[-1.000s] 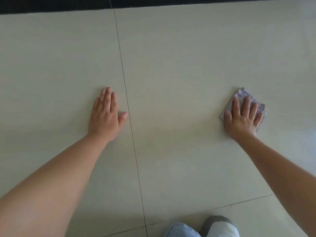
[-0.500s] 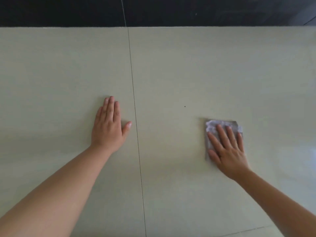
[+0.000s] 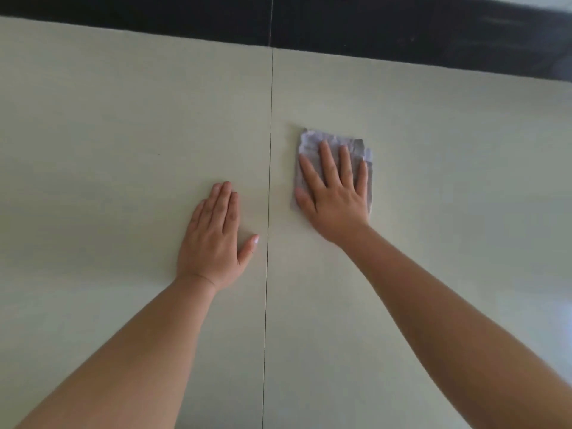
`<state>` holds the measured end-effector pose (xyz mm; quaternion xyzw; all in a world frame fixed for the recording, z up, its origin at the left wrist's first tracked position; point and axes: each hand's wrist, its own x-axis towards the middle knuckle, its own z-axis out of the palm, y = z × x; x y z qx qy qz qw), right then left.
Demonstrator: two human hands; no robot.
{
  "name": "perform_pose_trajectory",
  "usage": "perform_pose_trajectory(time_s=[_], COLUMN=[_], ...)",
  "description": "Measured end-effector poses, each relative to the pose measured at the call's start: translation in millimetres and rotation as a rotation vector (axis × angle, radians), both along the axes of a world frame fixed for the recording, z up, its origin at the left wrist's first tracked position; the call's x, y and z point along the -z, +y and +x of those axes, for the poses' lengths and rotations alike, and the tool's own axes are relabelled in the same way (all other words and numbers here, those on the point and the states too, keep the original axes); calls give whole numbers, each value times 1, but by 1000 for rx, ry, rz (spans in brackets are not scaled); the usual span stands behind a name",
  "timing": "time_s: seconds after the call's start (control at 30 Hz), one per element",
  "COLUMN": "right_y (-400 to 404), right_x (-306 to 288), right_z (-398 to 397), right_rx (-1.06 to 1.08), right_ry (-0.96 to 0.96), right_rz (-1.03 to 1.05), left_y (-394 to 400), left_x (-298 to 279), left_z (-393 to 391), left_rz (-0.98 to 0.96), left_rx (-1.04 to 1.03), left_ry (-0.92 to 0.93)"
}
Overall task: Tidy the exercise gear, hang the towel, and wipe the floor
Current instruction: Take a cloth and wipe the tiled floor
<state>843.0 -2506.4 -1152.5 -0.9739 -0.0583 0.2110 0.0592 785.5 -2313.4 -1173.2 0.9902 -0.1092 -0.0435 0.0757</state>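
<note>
**Cloth pressed flat beside the tile joint**

No container showed in the view; the only loose thing was a folded grey cloth lying on the pale tiled floor, just right of the thin joint that ran up the frame to a dark band at the far edge.

The right hand lay palm down on the cloth, fingers straight and slightly spread, pointing away from the person; it pressed the cloth against the floor rather than gripping it. The cloth's far edge and right side showed past the fingertips, and a strip showed at the thumb side. The right forearm reached in from the lower right corner.

The left hand rested flat on the bare floor just left of the joint, fingers straight and held together, thumb angled out toward the line, holding nothing. Its forearm came in from the lower left. The two hands sat near each other on opposite sides of the joint, the right one farther forward.

Half a second before, the cloth and right hand had been well to the right of the joint and nearer the person; they had since slid left and forward to sit close beside the line. The left hand had kept its place by the joint. The dark band now sloped across the top instead of lying level.
</note>
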Motion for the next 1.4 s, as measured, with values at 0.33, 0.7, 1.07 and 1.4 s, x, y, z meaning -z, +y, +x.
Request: perform_pose_trajectory(time_s=[0.33, 0.7, 1.07, 1.4], right_y=[-99, 57, -104, -104], right_x=[-17, 5, -9, -26], right_z=[20, 33, -165, -156], right_rx=[748, -301, -33, -47], right_ry=[-37, -128, 104, 365], right_rz=[-133, 9, -158, -68], left_y=[4, 3, 1, -71], left_x=[-2, -3, -22, -106], left_z=[1, 5, 8, -41], left_rz=[-6, -12, 131, 188], left_rx=[-8, 9, 5, 71], left_ry=[44, 31, 269, 313])
